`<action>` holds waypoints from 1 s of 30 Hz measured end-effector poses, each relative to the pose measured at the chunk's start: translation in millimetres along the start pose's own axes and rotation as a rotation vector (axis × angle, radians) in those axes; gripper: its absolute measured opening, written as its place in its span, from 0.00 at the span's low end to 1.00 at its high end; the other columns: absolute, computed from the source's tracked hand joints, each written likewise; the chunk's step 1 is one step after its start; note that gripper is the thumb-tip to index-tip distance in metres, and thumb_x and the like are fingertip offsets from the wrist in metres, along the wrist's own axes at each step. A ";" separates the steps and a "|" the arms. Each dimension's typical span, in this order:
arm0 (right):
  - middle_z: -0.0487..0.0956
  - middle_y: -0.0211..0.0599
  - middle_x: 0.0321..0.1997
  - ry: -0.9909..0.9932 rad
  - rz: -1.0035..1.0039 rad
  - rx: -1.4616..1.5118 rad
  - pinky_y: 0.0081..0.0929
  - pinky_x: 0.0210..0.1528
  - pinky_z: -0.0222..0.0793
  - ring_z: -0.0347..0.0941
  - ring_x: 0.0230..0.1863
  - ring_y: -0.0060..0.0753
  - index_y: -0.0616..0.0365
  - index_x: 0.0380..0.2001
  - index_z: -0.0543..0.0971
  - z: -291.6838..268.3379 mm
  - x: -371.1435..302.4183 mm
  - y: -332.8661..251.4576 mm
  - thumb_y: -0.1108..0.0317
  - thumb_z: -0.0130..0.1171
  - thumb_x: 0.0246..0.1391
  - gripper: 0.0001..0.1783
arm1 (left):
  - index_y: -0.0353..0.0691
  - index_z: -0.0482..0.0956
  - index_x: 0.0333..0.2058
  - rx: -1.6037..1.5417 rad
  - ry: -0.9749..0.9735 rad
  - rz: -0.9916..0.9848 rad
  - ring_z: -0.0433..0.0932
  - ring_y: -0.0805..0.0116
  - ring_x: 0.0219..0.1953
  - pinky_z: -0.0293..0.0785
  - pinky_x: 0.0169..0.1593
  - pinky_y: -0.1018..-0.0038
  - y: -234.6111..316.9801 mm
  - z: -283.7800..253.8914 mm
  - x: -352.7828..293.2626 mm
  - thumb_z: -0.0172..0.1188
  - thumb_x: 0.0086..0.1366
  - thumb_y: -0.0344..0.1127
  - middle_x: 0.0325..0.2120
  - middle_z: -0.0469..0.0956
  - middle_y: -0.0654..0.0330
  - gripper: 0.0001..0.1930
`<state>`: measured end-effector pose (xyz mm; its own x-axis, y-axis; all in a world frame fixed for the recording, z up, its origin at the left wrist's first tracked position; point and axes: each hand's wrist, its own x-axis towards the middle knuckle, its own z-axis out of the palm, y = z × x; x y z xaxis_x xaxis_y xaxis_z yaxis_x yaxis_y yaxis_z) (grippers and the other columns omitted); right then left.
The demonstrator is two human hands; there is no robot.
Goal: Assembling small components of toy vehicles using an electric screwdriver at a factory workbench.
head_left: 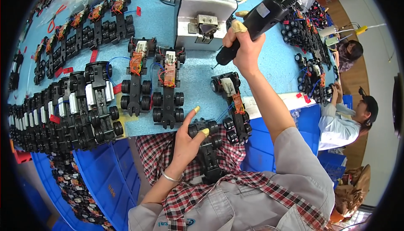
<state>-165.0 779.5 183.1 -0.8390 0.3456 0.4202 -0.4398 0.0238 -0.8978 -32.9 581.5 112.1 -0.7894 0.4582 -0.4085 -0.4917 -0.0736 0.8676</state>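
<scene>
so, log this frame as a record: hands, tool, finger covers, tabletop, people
left hand: on a black wheeled chassis over the lap, index finger extended; grip unclear
right hand: closed around a black power screwdriver
screwdriver tip: toward the tabletop, on no chassis
yellow finger covers: both hands
blue tabletop: rows of chassis at left; pale box-shaped fixture at far side
people: two at right; nearer person in a light top, hands beside wheeled units
</scene>
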 end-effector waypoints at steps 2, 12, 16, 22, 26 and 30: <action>0.65 0.32 0.13 -0.023 0.041 0.017 0.23 0.17 0.59 0.60 0.13 0.23 0.63 0.38 0.65 2.0 -2.3 6.2 0.71 0.54 0.47 0.15 | 0.37 0.62 0.52 0.006 0.022 0.046 0.69 0.76 0.34 0.64 0.44 0.80 -1.6 0.4 -0.2 0.56 0.47 0.24 0.33 0.73 0.59 0.30; 0.63 0.30 0.13 0.033 -0.175 0.068 0.23 0.18 0.60 0.59 0.13 0.22 0.64 0.41 0.62 7.5 19.2 -19.9 0.67 0.51 0.50 0.17 | 0.37 0.63 0.52 0.071 0.020 0.076 0.70 0.77 0.38 0.64 0.46 0.80 -1.9 0.2 5.5 0.56 0.47 0.24 0.38 0.73 0.59 0.29; 0.61 0.28 0.15 0.038 -0.341 0.209 0.23 0.18 0.58 0.56 0.14 0.21 0.60 0.40 0.63 21.3 43.0 -52.1 0.68 0.49 0.51 0.14 | 0.39 0.62 0.53 0.166 -0.166 0.258 0.70 0.75 0.39 0.64 0.46 0.79 34.6 21.5 -0.2 0.56 0.49 0.24 0.39 0.73 0.58 0.29; 0.67 0.31 0.15 0.181 -0.625 0.148 0.21 0.19 0.61 0.63 0.14 0.22 0.63 0.18 0.69 40.7 98.8 -59.1 0.72 0.50 0.46 0.07 | 0.43 0.59 0.56 0.159 -0.206 0.321 0.68 0.72 0.41 0.64 0.47 0.77 12.7 49.1 60.4 0.56 0.47 0.26 0.43 0.69 0.55 0.33; 0.69 0.29 0.17 0.100 -0.432 0.005 0.17 0.19 0.62 0.66 0.16 0.21 0.63 0.32 0.69 37.0 111.1 -42.4 0.77 0.55 0.43 0.10 | 0.46 0.59 0.56 0.154 -0.219 0.164 0.68 0.72 0.42 0.65 0.46 0.77 34.6 44.3 77.6 0.55 0.48 0.25 0.43 0.68 0.56 0.34; 0.66 0.32 0.13 -0.023 -0.460 0.084 0.20 0.18 0.61 0.64 0.14 0.23 0.63 0.21 0.68 30.3 92.7 -84.0 0.73 0.50 0.47 0.05 | 0.43 0.60 0.55 0.055 -0.208 0.197 0.68 0.72 0.42 0.65 0.47 0.77 20.7 41.2 85.0 0.55 0.48 0.23 0.43 0.69 0.57 0.32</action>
<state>-215.5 781.2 301.4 -0.5575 0.2963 0.7755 -0.7912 0.0930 -0.6044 -95.1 655.4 106.9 -0.7723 0.6124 -0.1687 -0.3114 -0.1335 0.9409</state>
